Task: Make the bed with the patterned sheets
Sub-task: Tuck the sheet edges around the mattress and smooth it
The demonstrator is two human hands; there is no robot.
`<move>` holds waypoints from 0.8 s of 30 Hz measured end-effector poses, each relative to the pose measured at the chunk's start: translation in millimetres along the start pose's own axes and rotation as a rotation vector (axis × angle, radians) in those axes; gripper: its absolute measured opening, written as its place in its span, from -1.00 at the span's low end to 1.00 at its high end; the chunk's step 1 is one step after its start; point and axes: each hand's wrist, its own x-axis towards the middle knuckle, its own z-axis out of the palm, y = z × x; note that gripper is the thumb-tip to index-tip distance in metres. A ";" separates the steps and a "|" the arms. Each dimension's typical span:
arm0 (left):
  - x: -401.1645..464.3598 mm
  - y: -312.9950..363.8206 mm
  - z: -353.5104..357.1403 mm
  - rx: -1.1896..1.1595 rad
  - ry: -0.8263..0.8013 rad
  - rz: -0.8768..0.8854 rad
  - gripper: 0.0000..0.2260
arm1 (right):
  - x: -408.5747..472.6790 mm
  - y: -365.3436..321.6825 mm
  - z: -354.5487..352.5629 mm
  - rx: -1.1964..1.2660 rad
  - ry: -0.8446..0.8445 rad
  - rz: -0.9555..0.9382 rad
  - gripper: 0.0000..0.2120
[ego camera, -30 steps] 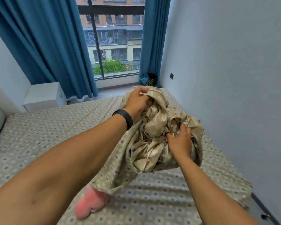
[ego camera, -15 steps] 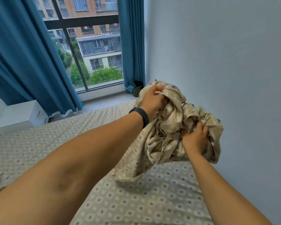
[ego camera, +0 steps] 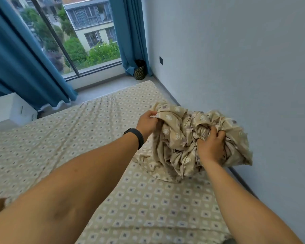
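Bare forearms, black wristband

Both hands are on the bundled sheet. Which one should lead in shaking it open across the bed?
Probably the left hand: it pinches an outer edge of the bundled sheet on the open-bed side. The right hand is buried in the crumpled middle, close to the wall.

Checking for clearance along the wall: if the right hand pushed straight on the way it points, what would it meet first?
The right hand is already buried in the bundled sheet; beyond that, probably the wall, though depth is unclear.
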 end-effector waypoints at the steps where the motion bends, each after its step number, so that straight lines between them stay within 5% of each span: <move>1: 3.4 -15.3 -4.6 0.086 -0.037 -0.063 -0.69 | 1.0 4.0 12.2 -0.041 -0.042 -0.007 -0.40; 12: -31.8 -198.6 -60.5 0.352 -0.297 -0.540 -0.68 | -39.2 43.9 142.4 -0.357 -0.448 -0.072 -0.57; 16: -64.9 -244.2 -99.9 0.292 -0.207 -0.612 -0.68 | -59.1 30.9 166.4 -0.393 -0.523 -0.144 -0.51; 24: -131.6 -279.4 -175.1 0.167 -0.015 -0.617 -0.72 | -108.8 -26.0 183.8 -0.337 -0.962 -0.244 -0.32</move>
